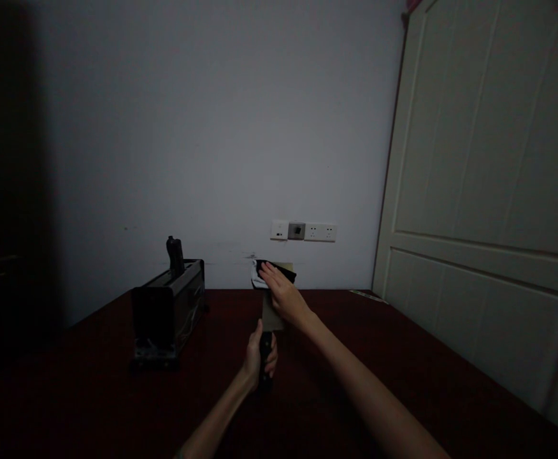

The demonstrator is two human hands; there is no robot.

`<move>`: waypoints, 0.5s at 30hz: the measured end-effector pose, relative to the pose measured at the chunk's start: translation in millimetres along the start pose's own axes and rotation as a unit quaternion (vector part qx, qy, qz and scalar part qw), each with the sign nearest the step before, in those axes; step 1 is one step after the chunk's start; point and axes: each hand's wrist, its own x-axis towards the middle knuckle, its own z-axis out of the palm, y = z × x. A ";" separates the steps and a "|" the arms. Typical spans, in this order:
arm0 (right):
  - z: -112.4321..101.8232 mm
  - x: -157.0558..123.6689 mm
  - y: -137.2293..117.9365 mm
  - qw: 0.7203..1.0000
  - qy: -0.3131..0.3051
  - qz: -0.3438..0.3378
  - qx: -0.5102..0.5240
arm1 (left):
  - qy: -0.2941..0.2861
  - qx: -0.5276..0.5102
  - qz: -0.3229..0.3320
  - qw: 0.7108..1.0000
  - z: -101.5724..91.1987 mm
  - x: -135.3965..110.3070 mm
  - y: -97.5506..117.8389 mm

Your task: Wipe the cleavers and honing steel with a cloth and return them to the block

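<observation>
My left hand (258,357) is wrapped round the black handle of a broad-bladed knife (270,317), holding it above the dark red table (116,395) with the blade pointing away from me. My right hand (283,293) lies along the blade and presses a dark and white cloth (272,273) against the blade's far end. The blade's tip is hidden under the cloth and my right hand.
A black knife block (167,309) with one dark handle (174,255) sticking out of it stands on the table to the left. Behind is a pale wall with a row of sockets (304,231). A cream panelled door (489,210) fills the right side.
</observation>
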 end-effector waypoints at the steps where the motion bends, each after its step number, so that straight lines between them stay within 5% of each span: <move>1: 1.4 1.1 -0.1 1.000 0.008 0.008 -0.004 | 0.001 0.001 0.000 1.000 0.5 -0.1 -1.2; 8: 15.7 -14.7 -20.3 1.000 0.011 0.014 -0.016 | 0.015 0.000 0.006 1.000 2.6 -0.4 -3.4; 15: 0.1 10.9 -8.1 0.998 0.029 0.051 -0.030 | 0.001 0.025 0.001 1.000 3.6 -0.6 -5.1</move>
